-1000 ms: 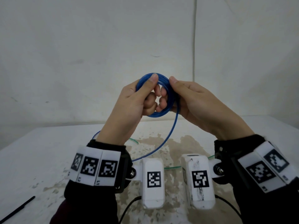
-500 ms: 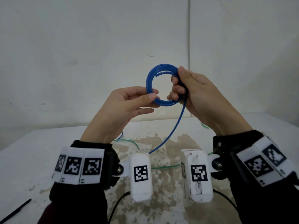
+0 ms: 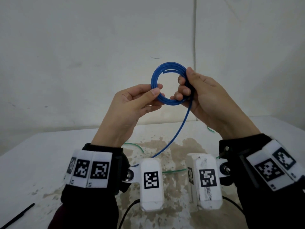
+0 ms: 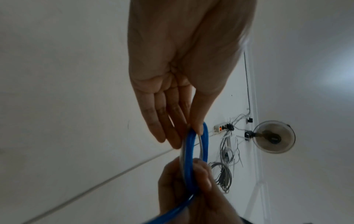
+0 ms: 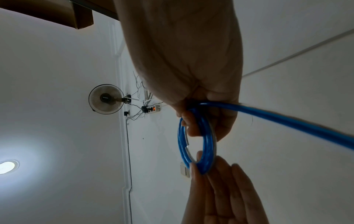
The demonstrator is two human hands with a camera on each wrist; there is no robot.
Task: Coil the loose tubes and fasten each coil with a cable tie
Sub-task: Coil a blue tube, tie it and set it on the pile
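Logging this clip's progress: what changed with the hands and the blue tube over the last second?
The left hand let go of the coil's top, slid down, and now pinches the blue coil at its lower left between thumb and fingers. The coil opened into a clear ring, its cut end showing at the top. The right hand kept its grip on the right side; the loose tail still trails to the table, and the cable tie lies untouched.
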